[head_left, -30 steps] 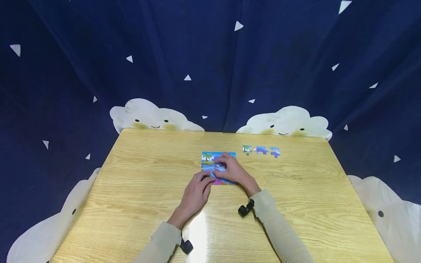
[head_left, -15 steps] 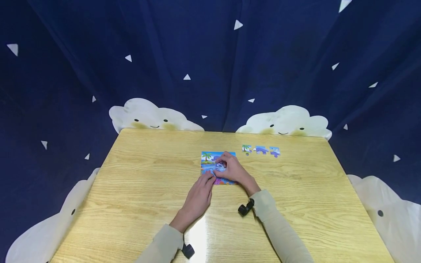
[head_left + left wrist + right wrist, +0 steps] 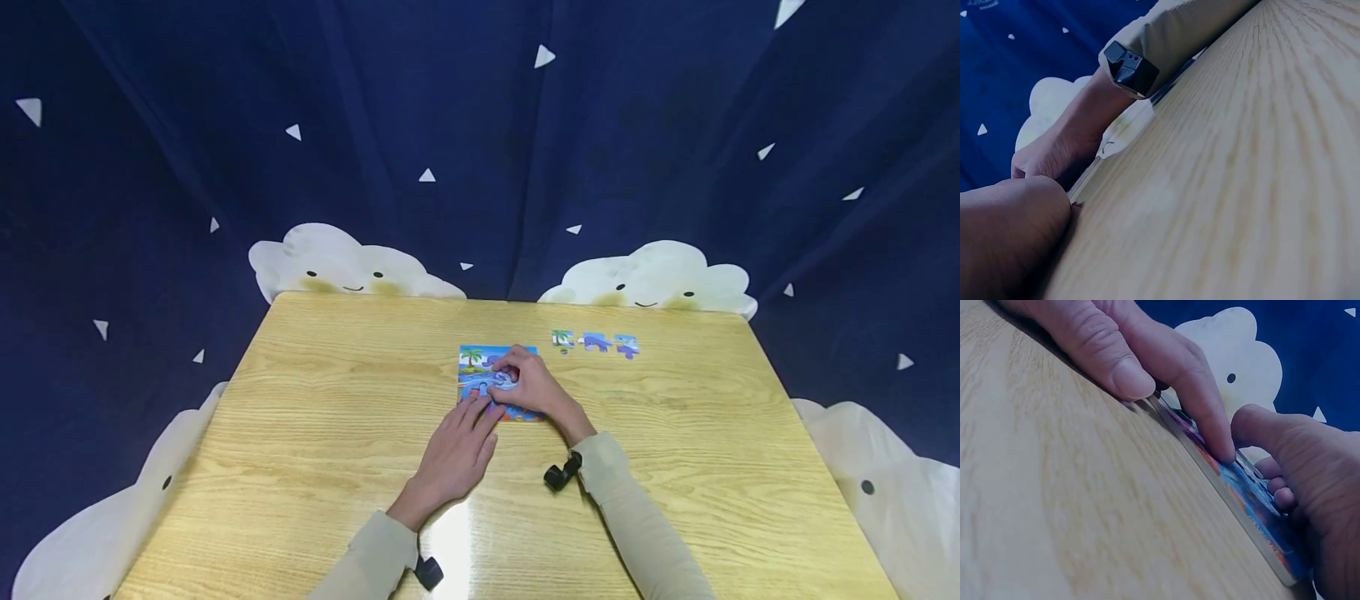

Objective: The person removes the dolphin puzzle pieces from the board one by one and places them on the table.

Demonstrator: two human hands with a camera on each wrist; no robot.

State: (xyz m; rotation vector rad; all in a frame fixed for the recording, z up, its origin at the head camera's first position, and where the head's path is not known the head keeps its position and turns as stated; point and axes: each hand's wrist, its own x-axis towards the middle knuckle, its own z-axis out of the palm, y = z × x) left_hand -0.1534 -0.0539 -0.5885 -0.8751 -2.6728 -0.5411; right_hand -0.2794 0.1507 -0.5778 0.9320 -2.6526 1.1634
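A colorful puzzle board with a palm tree and blue sea lies on the wooden table, both hands at it. My left hand rests at its front edge, fingers extended; in the right wrist view a finger of it presses on the picture. Over the board's right part, my right hand curls its thumb and fingers round a blue puzzle piece, whose outline is partly hidden. The left wrist view shows the left hand close up, not the board.
Several loose pieces lie behind and right of the board: a palm tree piece, a purple piece and another purple piece. A dark blue curtain with white clouds hangs at the table's far edge.
The left hand has shifted slightly right along the board's front edge, and its fingers have straightened and spread from a bent pose. My right hand has hardly moved.
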